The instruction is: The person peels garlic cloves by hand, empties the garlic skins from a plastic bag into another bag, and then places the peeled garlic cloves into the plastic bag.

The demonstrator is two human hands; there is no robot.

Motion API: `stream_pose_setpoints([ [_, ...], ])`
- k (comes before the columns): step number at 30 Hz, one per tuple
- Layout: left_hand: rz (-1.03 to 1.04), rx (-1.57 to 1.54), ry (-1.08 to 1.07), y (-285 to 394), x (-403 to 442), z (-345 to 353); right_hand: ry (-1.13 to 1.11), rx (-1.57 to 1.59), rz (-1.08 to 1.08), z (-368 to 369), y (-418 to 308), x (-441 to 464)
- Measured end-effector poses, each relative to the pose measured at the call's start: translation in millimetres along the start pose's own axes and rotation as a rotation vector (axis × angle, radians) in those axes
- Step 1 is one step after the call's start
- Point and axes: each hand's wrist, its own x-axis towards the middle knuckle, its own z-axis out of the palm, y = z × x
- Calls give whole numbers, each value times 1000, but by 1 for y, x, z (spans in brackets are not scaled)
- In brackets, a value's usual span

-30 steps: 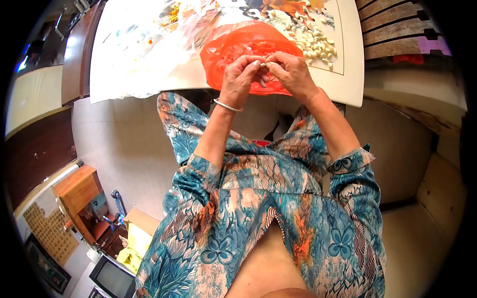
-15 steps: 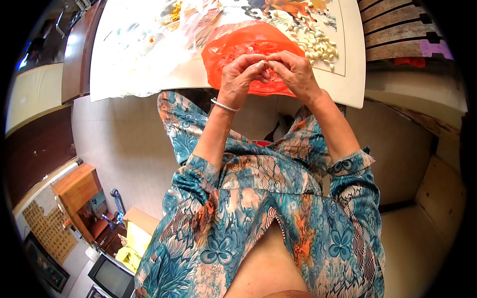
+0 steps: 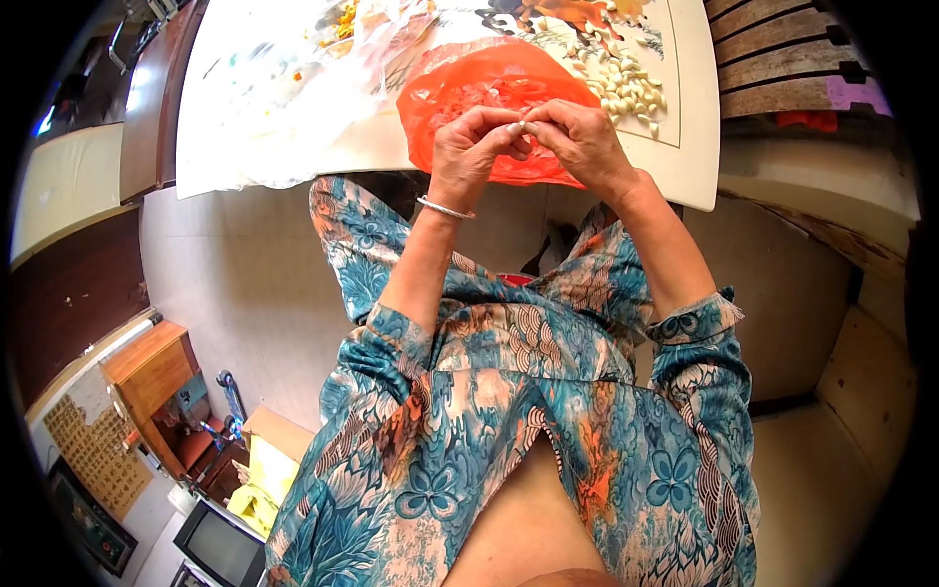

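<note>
Over the red plastic bag point(image 3: 450, 78), my left hand point(image 3: 471, 145) and my right hand point(image 3: 579, 137) meet at the fingertips. Both are closed in a pinch on a small pale piece that looks like a garlic clove; the fingers mostly cover it. A silver bangle point(image 3: 445, 207) circles my left wrist. Inside the bag, which lies spread at the table's near edge, are light pinkish scraps that look like skins. A pile of pale peeled garlic cloves point(image 3: 626, 88) lies on the table just beyond my right hand.
The white table point(image 3: 675, 166) bears a printed horse picture. Clear plastic sheeting point(image 3: 293, 127) covers its left part, with orange bits point(image 3: 345, 20) at the back. A slatted wooden seat point(image 3: 773, 59) stands right; a cardboard box point(image 3: 279, 430) and an old television point(image 3: 220, 543) are at lower left.
My hands stay over the red bag, with fingertips still pinched together. My fingers and right wrist have shifted only slightly.
</note>
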Motion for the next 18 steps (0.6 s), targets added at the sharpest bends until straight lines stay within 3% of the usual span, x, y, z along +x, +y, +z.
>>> stream_pose_setpoints([
  [10,53,-2,56,-7,0,9,109,-104,37,10,-7,1],
  [16,44,-69,76,-4,2,6,81,174,128,14,0,-1],
  [18,60,-14,46,-5,2,3,40,98,102,9,-2,1],
])
